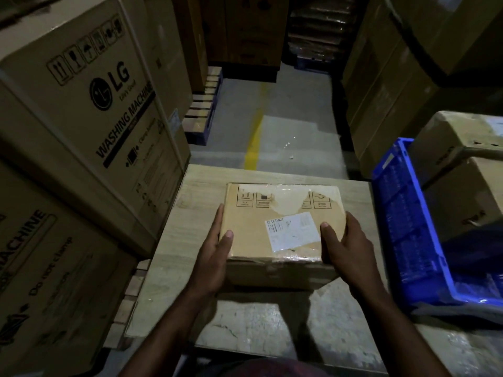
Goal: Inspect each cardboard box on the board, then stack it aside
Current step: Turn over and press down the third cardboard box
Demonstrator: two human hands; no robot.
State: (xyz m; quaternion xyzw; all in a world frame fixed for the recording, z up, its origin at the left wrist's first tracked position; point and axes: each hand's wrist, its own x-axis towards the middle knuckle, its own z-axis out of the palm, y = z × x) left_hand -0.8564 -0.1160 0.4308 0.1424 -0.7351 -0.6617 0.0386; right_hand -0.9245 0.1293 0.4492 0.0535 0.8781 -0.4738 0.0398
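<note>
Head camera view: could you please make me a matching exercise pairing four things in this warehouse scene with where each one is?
Things
1. small brown cardboard box with a white label
2. blue plastic crate
3. large brown washing-machine carton
4. yellow painted floor line

Places
A. on the floor beyond the far edge of the pale wooden board
B. right of the board
C. gripped between the left hand and right hand
D. stacked left of the board

Pairs: 1-C, 2-B, 3-D, 4-A
</note>
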